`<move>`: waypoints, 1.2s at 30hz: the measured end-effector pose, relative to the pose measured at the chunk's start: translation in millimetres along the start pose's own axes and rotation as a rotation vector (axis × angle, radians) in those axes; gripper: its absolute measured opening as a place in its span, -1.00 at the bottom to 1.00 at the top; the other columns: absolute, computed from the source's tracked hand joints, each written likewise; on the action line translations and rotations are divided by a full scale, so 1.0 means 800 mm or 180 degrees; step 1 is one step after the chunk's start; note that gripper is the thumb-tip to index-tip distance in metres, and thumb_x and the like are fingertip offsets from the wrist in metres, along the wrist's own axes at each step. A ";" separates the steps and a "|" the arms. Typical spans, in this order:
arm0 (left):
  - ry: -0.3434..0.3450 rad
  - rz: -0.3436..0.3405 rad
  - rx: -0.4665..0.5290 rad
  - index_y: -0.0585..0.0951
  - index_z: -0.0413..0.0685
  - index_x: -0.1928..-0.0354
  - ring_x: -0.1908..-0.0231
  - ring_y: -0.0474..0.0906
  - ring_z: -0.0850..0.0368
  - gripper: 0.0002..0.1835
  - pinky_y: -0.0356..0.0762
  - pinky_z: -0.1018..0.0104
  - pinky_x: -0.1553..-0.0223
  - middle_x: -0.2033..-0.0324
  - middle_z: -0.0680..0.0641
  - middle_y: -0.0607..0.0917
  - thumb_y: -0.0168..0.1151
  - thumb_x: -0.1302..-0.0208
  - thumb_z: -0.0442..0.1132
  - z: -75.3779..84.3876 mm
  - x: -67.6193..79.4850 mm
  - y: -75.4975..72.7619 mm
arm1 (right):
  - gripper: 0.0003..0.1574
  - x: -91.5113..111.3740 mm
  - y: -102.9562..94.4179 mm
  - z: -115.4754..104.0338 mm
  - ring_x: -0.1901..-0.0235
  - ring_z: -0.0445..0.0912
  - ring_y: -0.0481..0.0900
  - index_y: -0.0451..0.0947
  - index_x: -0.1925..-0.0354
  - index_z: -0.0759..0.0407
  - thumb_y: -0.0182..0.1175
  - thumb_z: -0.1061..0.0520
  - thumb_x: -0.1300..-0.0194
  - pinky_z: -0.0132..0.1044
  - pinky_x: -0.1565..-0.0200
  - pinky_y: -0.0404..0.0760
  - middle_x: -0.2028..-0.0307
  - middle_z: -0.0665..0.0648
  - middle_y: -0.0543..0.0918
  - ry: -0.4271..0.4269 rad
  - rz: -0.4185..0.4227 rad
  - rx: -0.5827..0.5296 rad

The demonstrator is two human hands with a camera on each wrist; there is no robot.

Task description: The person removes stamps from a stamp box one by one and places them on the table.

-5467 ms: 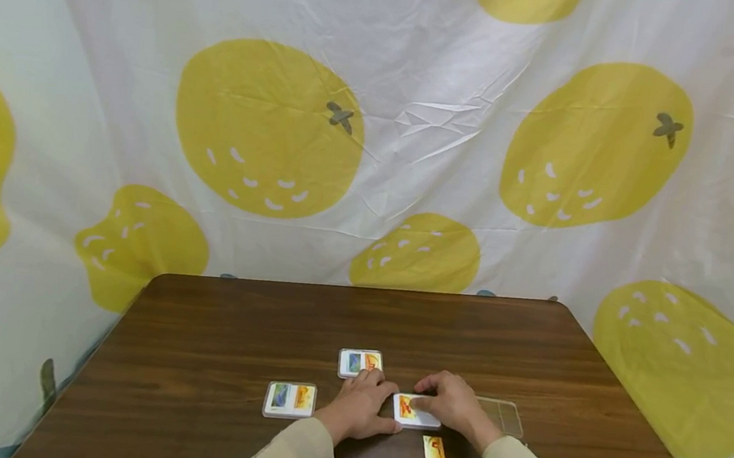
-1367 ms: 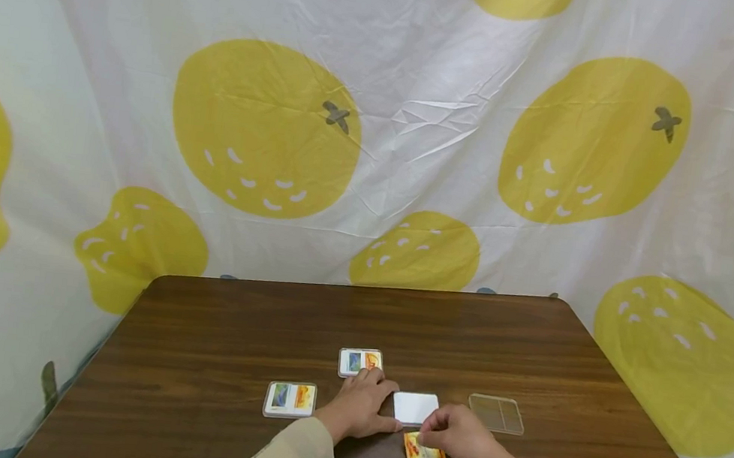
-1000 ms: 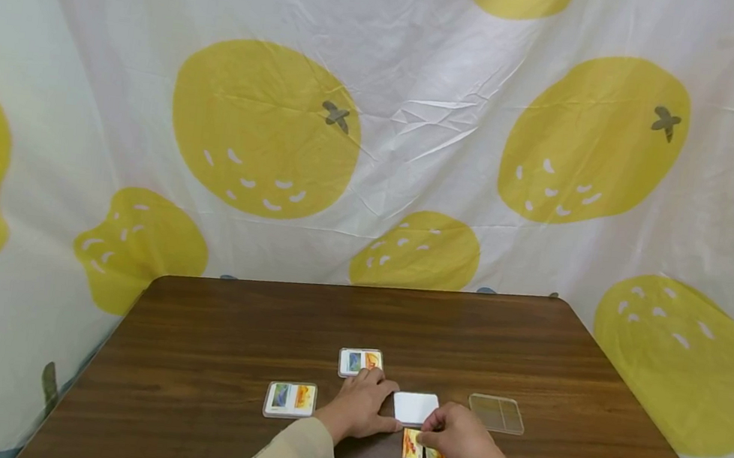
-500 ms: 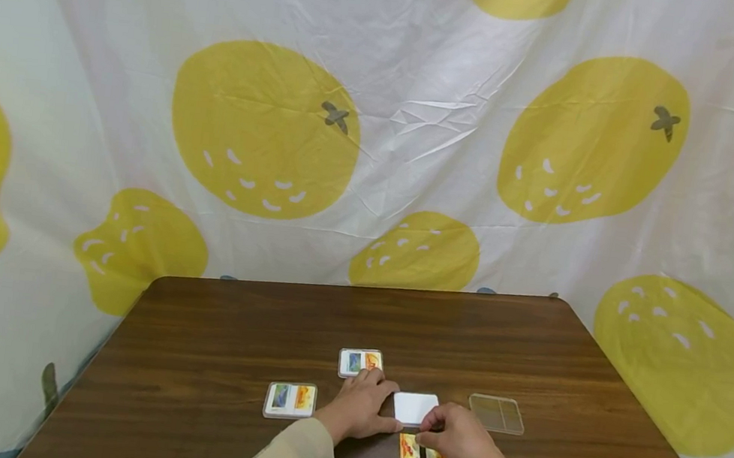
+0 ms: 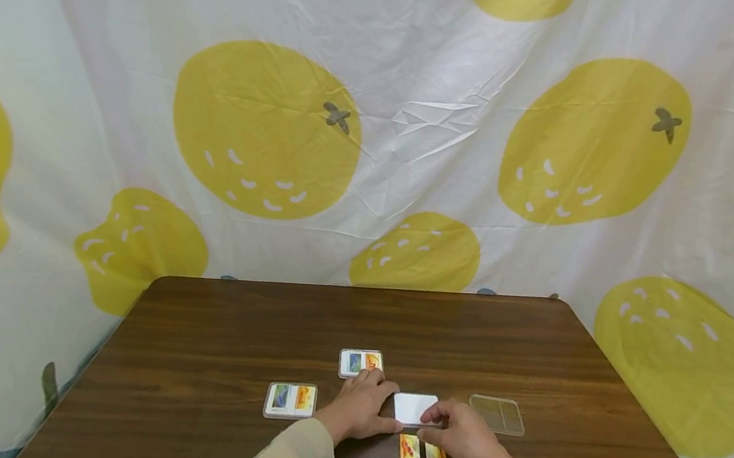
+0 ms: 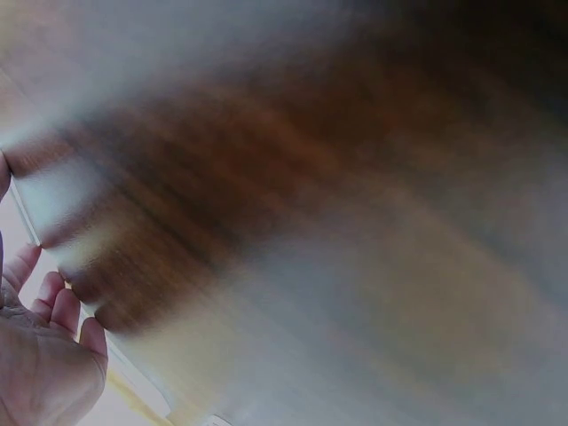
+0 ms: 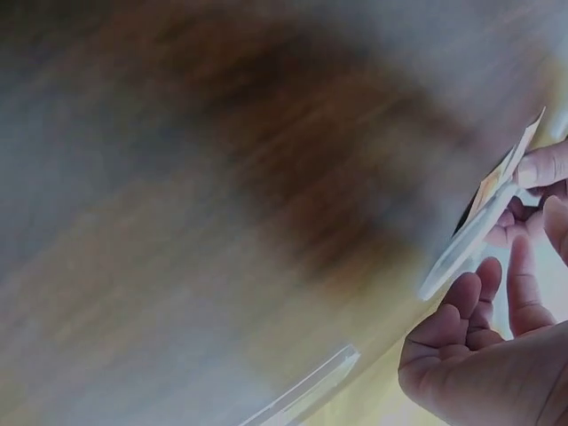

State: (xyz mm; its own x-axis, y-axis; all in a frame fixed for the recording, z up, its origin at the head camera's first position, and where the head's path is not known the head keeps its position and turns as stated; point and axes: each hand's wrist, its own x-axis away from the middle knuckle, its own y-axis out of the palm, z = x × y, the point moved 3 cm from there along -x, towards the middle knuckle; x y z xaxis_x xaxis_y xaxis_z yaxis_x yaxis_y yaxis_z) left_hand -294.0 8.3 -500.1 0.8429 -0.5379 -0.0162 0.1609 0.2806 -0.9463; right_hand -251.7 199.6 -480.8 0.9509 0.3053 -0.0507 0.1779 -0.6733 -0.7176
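Observation:
A plain white rectangular card in a clear case [image 5: 414,409] lies flat between my two hands. My left hand [image 5: 361,404] rests on the table left of it, fingers spread, thumb tip at its front left corner. Over the white card's front right corner is my right hand [image 5: 462,435], index finger bent above the card and thumb apart from it. Nothing shows between those fingers; whether the index finger touches the card I cannot tell. Two small stamp-like pictures lie in front, a red-and-yellow one [image 5: 410,449] and a yellow one [image 5: 435,454] partly under the right hand.
A clear plastic case cover [image 5: 497,415] lies to the right. Two cased cards bearing blue-green and orange pictures lie left, one nearer [image 5: 290,401] and one farther [image 5: 361,363], partly covered by left fingertips. The brown table [image 5: 225,341] meets a lemon-print curtain [image 5: 409,98].
The red-and-yellow picture has gone from the white card to the table beside the yellow one. My right hand then lifted its index finger onto or over the card. My left hand stayed put.

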 end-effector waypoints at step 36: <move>-0.0020 -0.0035 0.0025 0.51 0.16 -0.26 -0.05 0.31 0.10 -0.37 0.31 0.09 -0.09 -0.09 0.00 0.44 0.32 -0.22 0.25 0.001 0.002 -0.003 | -0.54 -0.001 -0.054 0.030 0.02 0.05 0.52 0.63 -0.02 0.21 0.43 0.06 -0.18 0.01 0.01 0.50 0.03 0.11 0.65 0.0119 0.0077 -0.0232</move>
State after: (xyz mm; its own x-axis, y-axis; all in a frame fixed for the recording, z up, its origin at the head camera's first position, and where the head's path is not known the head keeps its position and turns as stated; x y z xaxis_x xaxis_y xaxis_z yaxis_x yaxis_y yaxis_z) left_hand -292.7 7.4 -497.4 0.8443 -0.5359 -0.0037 0.1742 0.2809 -0.9438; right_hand -266.3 244.2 -466.3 0.9637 0.2639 -0.0406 0.1713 -0.7279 -0.6640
